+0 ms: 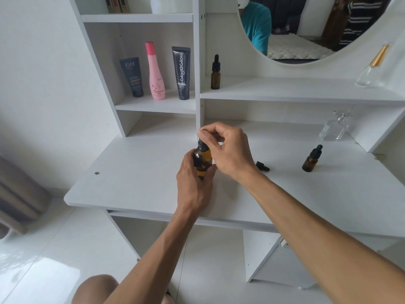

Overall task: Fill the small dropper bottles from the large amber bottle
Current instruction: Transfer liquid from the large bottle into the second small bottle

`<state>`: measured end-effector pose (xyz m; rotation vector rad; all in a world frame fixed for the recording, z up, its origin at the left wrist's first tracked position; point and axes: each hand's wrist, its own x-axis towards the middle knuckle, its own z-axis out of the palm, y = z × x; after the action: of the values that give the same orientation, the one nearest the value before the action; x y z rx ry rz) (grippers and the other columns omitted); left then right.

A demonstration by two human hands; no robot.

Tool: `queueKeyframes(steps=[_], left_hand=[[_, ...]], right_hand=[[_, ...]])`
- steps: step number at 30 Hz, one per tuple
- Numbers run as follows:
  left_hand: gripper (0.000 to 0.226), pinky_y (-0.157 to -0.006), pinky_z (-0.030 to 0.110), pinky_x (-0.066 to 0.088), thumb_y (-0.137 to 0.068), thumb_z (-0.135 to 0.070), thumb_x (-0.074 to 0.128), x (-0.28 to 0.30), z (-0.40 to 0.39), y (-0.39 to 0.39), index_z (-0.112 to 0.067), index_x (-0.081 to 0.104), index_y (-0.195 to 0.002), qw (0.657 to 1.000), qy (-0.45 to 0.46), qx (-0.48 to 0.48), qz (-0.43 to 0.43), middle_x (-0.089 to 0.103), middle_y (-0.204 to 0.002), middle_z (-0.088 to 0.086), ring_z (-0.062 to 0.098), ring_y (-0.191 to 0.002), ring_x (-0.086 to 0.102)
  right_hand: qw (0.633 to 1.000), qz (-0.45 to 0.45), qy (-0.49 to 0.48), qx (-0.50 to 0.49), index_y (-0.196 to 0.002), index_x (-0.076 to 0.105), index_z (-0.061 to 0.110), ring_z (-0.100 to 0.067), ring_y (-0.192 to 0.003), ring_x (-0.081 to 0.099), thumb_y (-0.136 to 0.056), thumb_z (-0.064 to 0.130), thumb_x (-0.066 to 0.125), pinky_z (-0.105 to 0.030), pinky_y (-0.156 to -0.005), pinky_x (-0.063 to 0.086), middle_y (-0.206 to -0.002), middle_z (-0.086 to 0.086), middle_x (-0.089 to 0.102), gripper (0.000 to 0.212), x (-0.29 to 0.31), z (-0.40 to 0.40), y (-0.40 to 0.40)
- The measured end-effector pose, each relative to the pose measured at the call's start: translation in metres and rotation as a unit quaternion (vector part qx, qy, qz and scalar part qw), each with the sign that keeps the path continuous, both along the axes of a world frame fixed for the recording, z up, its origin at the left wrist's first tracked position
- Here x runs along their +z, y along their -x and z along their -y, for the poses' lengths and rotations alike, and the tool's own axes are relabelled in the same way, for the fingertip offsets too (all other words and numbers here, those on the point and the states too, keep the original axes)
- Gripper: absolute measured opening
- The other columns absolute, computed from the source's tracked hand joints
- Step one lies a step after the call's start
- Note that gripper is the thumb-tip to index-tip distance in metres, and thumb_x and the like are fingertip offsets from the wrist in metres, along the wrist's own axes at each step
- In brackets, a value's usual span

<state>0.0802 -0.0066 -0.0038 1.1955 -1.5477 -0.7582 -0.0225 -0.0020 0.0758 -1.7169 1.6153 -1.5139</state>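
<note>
With the left hand [195,185] gripping the amber glass bottle [202,157] above the white desk [135,178] and the right hand [228,150] pinching its black dropper cap [202,144], filling appears unfinished (another small capped amber dropper bottle [311,160] waits to the right).

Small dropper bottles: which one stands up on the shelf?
The capped dropper bottle under the mirror; the other capped bottle stands on the desk.
</note>
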Motion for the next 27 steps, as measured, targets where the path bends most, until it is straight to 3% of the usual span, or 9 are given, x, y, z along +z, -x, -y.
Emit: queueKeyframes(steps=[7, 17, 21, 25, 27], left_hand=[[0.044, -0.072, 0.014, 0.048, -0.087, -0.024, 0.072, 0.0, 0.0, 0.0, -0.022, 0.051, -0.126, 1.0, -0.003, -0.002, -0.007, 0.062, -0.102, -0.012, -0.004, -0.087, 0.06], [0.047, -0.069, 0.0, 0.039, -0.087, -0.025, 0.073, 0.0, -0.001, 0.0, -0.019, 0.051, -0.127, 1.0, -0.006, 0.008, 0.008, 0.062, -0.103, -0.011, -0.018, -0.086, 0.055], [0.046, -0.068, -0.001, 0.038, -0.087, -0.025, 0.073, 0.001, -0.001, 0.001, -0.019, 0.052, -0.127, 1.0, -0.009, 0.009, 0.008, 0.061, -0.102, -0.011, -0.02, -0.085, 0.053], [0.046, -0.068, -0.001, 0.038, -0.087, -0.025, 0.073, 0.0, -0.001, 0.001, -0.021, 0.051, -0.127, 1.0, -0.014, 0.008, 0.006, 0.061, -0.101, -0.012, -0.019, -0.087, 0.053], [0.046, -0.068, -0.002, 0.037, -0.087, -0.024, 0.073, 0.0, -0.001, 0.001, -0.02, 0.052, -0.127, 1.0, -0.015, 0.01, 0.007, 0.061, -0.102, -0.012, -0.02, -0.087, 0.052]], right_hand=[[1.0, 0.014, 0.017, 0.0, -0.093, 0.076, 0.013, -0.002, -0.076, 0.067, -0.094, 0.024, 0.069, -0.018, -0.075, 0.055, -0.082, 0.005, 0.075, 0.013, 0.012, 0.0, 0.001], [0.999, 0.02, 0.046, -0.008, -0.096, 0.076, 0.011, -0.009, -0.081, 0.071, -0.093, 0.025, 0.069, -0.032, -0.08, 0.059, -0.086, 0.004, 0.076, 0.016, 0.032, 0.002, 0.007], [0.998, 0.03, 0.05, -0.018, -0.097, 0.075, 0.012, -0.011, -0.082, 0.072, -0.093, 0.029, 0.069, -0.039, -0.074, 0.062, -0.086, 0.003, 0.076, 0.018, 0.037, 0.003, 0.009], [0.997, 0.051, 0.063, -0.012, -0.096, 0.075, 0.013, -0.003, -0.075, 0.071, -0.094, 0.025, 0.069, -0.023, -0.065, 0.06, -0.08, 0.008, 0.073, 0.014, 0.044, 0.002, 0.012], [0.996, 0.057, 0.068, -0.015, -0.096, 0.075, 0.014, -0.004, -0.076, 0.071, -0.094, 0.026, 0.069, -0.022, -0.066, 0.059, -0.08, 0.01, 0.072, 0.013, 0.047, 0.001, 0.013]])
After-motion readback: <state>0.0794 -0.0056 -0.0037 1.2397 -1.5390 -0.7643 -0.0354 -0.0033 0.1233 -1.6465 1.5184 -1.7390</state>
